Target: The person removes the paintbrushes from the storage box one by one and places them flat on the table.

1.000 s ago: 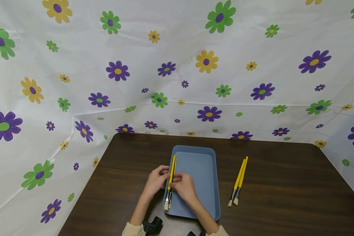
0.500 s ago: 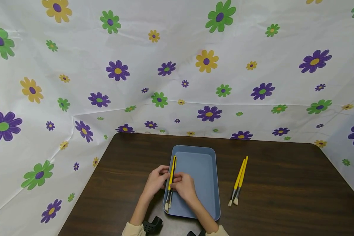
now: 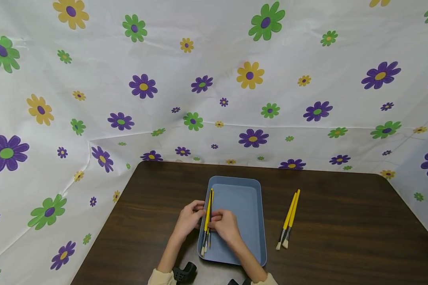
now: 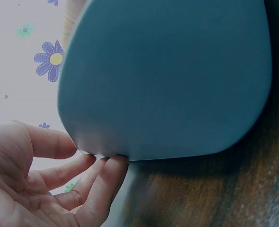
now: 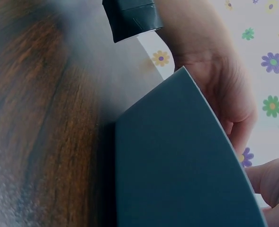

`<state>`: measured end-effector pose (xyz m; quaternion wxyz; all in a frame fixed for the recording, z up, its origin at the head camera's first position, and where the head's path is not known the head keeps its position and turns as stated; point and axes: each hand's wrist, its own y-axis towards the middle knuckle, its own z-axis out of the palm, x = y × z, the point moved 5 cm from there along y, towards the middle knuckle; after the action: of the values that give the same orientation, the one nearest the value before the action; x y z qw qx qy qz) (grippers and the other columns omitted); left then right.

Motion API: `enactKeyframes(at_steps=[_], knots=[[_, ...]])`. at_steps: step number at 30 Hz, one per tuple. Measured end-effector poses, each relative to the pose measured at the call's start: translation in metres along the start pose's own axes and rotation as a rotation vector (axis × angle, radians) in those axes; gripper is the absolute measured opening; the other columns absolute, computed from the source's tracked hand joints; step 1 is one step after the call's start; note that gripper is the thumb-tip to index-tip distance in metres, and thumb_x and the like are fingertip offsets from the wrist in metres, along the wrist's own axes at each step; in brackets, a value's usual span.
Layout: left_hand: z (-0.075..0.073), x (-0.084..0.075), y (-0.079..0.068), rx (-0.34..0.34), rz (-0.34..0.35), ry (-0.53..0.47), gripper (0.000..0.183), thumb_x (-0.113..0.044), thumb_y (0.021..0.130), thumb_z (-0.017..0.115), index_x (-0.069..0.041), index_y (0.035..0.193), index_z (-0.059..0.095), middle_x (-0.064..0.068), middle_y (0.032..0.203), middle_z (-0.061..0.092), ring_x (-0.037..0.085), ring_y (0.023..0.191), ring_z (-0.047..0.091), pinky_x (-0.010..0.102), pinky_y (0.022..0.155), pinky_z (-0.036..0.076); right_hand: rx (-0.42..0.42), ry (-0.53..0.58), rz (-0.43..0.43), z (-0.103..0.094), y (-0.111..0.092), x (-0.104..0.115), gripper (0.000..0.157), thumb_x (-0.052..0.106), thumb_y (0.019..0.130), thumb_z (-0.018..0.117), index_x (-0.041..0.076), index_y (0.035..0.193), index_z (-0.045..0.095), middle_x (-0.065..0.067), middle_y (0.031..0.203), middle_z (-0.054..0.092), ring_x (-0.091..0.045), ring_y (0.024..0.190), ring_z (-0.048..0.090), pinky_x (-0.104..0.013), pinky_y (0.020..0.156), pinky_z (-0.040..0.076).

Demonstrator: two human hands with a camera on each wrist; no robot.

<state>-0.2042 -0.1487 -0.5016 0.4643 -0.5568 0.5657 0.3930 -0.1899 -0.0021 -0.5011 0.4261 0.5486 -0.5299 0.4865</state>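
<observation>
Along the left wall of a blue-grey tray [image 3: 240,202] lie several paintbrushes [image 3: 207,215] with yellow handles, bristles toward the near end. My left hand [image 3: 188,220] holds the tray's left rim; in the left wrist view its thumb and fingertips meet the tray edge. My right hand [image 3: 226,227] reaches inside the tray and pinches a thin paintbrush [image 3: 209,240] just right of the others. The fingers hide part of this brush. In the right wrist view the tray's outer wall [image 5: 172,161] blocks sight of the brushes.
Two more yellow-handled paintbrushes [image 3: 290,217] lie side by side on the dark wooden table [image 3: 342,221], right of the tray. A white flowered sheet [image 3: 214,79] hangs behind the table. A black wrist device [image 3: 184,272] sits by the left sleeve.
My right hand has shifted slightly right, and a thin brush now shows apart from the others. The brushes in the tray have turned a little. My left hand keeps its place.
</observation>
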Motion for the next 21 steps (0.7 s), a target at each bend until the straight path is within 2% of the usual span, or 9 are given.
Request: enactKeyframes(at_steps=[9, 14, 21], knots=[[0.001, -0.002, -0.001, -0.004, -0.014, -0.01, 0.037, -0.007, 0.096, 0.064, 0.008, 0.13, 0.063, 0.018, 0.111, 0.066, 0.019, 0.083, 0.064, 0.038, 0.057, 0.061, -0.017, 0.048, 0.024, -0.012, -0.002, -0.001, 0.031, -0.013, 0.075, 0.074, -0.019, 0.105, 0.068, -0.014, 0.083, 0.069, -0.017, 0.068, 0.068, -0.034, 0.063, 0.062], [0.001, -0.001, -0.001, -0.011, -0.02, 0.012, 0.037, -0.008, 0.096, 0.065, 0.007, 0.13, 0.064, 0.016, 0.11, 0.066, 0.019, 0.083, 0.063, 0.038, 0.058, 0.061, -0.044, 0.069, 0.037, -0.028, -0.005, 0.001, 0.031, -0.012, 0.079, 0.075, -0.018, 0.108, 0.067, -0.017, 0.088, 0.071, -0.019, 0.073, 0.069, -0.035, 0.067, 0.063], [0.001, 0.001, -0.001, -0.022, -0.018, 0.041, 0.037, -0.01, 0.095, 0.066, 0.005, 0.129, 0.065, 0.015, 0.111, 0.067, 0.021, 0.086, 0.064, 0.038, 0.06, 0.061, -0.077, 0.105, 0.078, -0.055, -0.012, 0.006, 0.03, -0.01, 0.083, 0.074, -0.017, 0.112, 0.067, -0.013, 0.089, 0.07, -0.019, 0.076, 0.07, -0.034, 0.069, 0.063]])
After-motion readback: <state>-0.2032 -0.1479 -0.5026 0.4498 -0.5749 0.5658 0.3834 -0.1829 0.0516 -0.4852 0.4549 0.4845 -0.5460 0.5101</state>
